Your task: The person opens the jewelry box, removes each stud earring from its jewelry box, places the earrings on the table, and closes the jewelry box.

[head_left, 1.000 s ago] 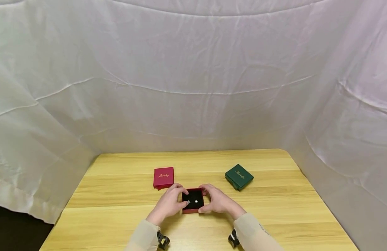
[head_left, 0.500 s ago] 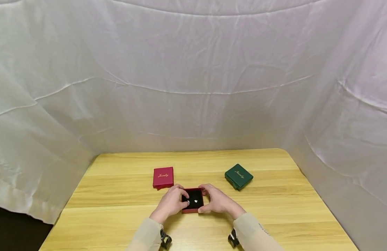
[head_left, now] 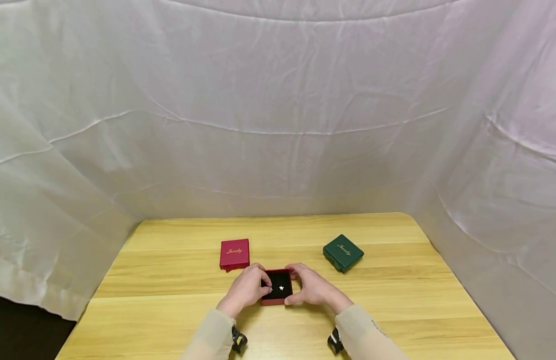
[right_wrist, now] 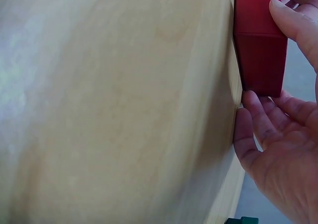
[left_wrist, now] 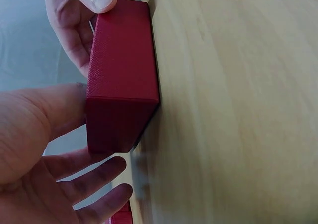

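One open red box [head_left: 273, 302] sits on the near middle of the desk [head_left: 147, 320], my right hand [head_left: 313, 287] gripping its right side, my left hand [head_left: 246, 289] seemingly pinching the left silver piece [head_left: 270, 289]. I'd brace the box firmly and pinch lightly. Past the desk's pale wood grain, wrinkled whitish cloth [head_left: 278, 100] hangs.

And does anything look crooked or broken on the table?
The green box on the right sits askew: it's turned cornerwise, while the red Jewelry box and the open box sit nearly square to the table. I see no spills or breaks.
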### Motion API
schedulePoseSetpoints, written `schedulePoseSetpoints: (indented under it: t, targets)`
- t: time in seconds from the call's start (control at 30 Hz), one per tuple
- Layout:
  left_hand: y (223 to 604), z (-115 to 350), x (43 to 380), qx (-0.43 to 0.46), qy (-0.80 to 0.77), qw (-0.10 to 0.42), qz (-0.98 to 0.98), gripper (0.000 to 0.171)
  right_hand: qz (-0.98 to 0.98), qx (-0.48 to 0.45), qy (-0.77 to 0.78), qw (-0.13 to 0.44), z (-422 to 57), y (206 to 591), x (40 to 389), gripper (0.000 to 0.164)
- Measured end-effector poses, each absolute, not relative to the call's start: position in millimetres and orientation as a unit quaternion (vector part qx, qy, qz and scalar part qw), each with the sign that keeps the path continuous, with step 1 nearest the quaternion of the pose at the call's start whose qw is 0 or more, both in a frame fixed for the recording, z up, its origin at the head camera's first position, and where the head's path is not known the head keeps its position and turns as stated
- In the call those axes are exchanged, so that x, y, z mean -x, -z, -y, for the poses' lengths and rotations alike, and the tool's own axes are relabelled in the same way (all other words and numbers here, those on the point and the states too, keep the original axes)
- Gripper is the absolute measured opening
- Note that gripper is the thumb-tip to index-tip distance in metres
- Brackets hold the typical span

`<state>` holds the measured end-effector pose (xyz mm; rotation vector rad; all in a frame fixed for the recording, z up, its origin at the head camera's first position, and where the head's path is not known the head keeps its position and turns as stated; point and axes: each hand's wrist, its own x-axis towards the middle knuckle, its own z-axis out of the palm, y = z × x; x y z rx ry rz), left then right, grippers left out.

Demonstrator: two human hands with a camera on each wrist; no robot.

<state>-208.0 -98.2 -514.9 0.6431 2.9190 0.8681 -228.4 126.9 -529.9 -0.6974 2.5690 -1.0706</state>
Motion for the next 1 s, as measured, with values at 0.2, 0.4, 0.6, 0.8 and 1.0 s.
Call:
schedulePoseSetpoints:
  t: [0.2,0.4,0.6,0.8,1.0]
  targets:
    - [514,98,209,-0.214,-0.268,0.012,-0.939,0.012,-0.888,0.241,0.368,0.135,-127,530,229,0.085]
    - [513,98,210,-0.219,-0.258,0.012,-0.941,0.016,-0.887,0.244,0.369,0.134,-127,531,230,0.086]
    - [508,98,209,-0.219,-0.267,0.024,-0.938,0.018,-0.885,0.247,0.371,0.135,-127,532,230,0.087]
    - [504,100,208,-0.223,-0.285,0.037,-0.931,0.018,-0.886,0.243,0.371,0.138,-127,531,230,0.087]
    - [497,106,208,-0.213,-0.309,0.045,-0.926,0.015,-0.885,0.243,0.371,0.138,-127,529,229,0.086]
